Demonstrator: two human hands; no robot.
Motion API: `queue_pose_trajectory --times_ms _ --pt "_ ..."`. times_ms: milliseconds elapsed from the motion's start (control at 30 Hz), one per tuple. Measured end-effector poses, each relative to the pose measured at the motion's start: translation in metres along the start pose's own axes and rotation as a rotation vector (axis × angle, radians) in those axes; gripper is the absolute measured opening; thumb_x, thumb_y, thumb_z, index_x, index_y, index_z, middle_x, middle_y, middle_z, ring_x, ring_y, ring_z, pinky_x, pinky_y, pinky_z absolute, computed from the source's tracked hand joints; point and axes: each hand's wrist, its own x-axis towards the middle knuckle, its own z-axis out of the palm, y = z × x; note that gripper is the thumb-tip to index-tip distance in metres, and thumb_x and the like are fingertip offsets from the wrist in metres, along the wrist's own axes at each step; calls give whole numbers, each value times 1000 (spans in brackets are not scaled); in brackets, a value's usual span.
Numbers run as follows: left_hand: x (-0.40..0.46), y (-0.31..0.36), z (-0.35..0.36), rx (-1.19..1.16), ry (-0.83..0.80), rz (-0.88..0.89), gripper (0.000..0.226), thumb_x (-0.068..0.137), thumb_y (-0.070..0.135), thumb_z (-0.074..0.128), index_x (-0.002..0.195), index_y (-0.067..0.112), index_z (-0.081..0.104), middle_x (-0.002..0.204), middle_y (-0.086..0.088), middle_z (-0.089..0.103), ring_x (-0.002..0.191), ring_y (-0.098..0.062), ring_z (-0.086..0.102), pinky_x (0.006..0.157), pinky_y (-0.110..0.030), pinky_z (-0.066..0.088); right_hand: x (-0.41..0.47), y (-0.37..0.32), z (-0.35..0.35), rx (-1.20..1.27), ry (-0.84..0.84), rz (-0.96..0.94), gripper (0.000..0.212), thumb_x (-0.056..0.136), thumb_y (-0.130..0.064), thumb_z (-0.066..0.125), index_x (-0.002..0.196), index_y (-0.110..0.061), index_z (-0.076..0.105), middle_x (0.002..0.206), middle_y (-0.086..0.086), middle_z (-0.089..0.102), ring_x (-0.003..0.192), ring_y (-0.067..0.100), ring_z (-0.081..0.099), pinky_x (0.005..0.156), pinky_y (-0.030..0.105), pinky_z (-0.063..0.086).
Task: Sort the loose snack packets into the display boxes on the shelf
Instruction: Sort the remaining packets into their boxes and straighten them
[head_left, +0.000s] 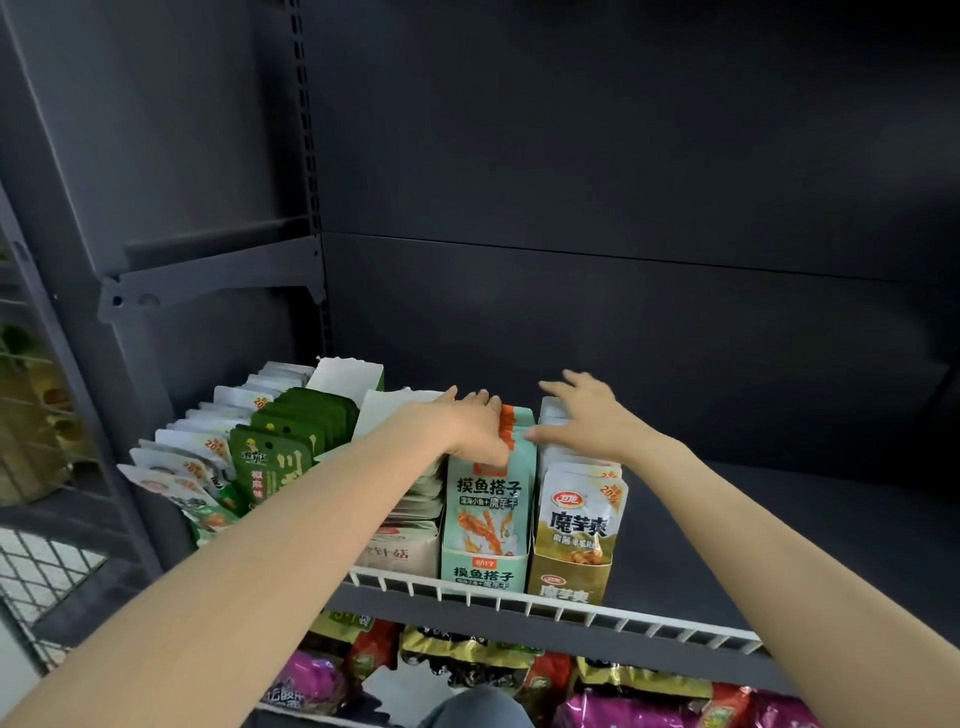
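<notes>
Display boxes stand in a row on the dark shelf (779, 545). My left hand (470, 423) reaches over the mint-green box (483, 569) and its fingers curl onto the tops of the mint packets with orange tops (511, 431) in it. My right hand (584, 418) lies with spread straight fingers on the white and gold packets (584, 512) in the gold box (569, 577), its thumb touching the mint packets' side. A beige box (397, 553) sits left of the mint one, under my left forearm.
Dark green packets (275, 460) and white packets (192, 457) stand in rows at the left. A white wire rail (597, 613) runs along the shelf front. Purple, red and gold bags (519, 670) lie on the lower shelf. Bare shelf stretches to the right.
</notes>
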Motion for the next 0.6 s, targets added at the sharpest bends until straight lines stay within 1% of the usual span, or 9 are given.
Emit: queue_pose_trajectory --times_ms 67,100,133,200,267,333,433,533,600 --pt "2 -1 -1 -12 13 9 86 87 34 49 150 10 -4 158 -10 -2 146 -19 -4 117 -40 -7 -2 10 1 42 -10 110 86 81 -60 57 150 -24 20 158 12 8 146 32 0 116 47 11" --pt "3 -2 -2 -9 9 16 86 87 36 50 150 11 -4 158 -9 0 146 -18 -3 117 -41 -8 -2 13 2 80 -45 141 87 81 -62 55 150 -25 18 158 12 8 145 33 4 116 47 14" --pt "4 -3 -4 -5 2 26 86 87 38 50 150 12 -3 158 -8 2 146 -18 -1 116 -42 -9 -2 15 3 140 -74 156 87 81 -63 55 150 -25 18 157 11 9 144 33 12 115 46 21" --pt "5 -4 -7 -15 0 49 85 87 41 52 151 13 2 158 -6 9 146 -19 5 116 -43 -10 -3 17 4 239 -85 144 85 82 -60 56 149 -23 20 153 10 16 135 29 33 106 38 36" --pt "7 -5 -8 -51 15 65 84 84 42 56 150 13 11 155 -5 21 144 -20 15 117 -42 -8 -4 16 4 222 -72 109 83 83 -59 57 149 -22 23 148 9 24 127 27 43 98 33 41" --pt "9 -3 -6 -88 18 62 81 81 43 58 147 15 20 148 -4 33 141 -21 24 117 -42 -7 -5 15 1 173 -75 85 80 83 -59 55 148 -23 24 145 9 29 124 26 46 94 31 41" --pt "9 1 -3 -92 6 51 70 80 43 57 140 17 34 133 0 47 134 -19 35 117 -42 -10 -5 16 -2 123 -96 67 79 84 -62 52 148 -26 24 144 11 35 126 27 45 96 31 40" --pt "6 -1 -1 -83 9 61 69 80 42 56 141 17 34 130 1 48 133 -19 36 116 -43 -12 -4 15 -3 70 -134 57 77 85 -62 49 148 -27 22 145 11 34 129 28 42 95 31 38" --pt "4 -2 0 -69 44 77 79 78 41 58 145 16 25 140 -2 40 137 -20 30 117 -43 -11 -3 14 -1 50 -142 65 76 87 -61 48 149 -26 21 144 11 34 126 27 43 93 31 38"
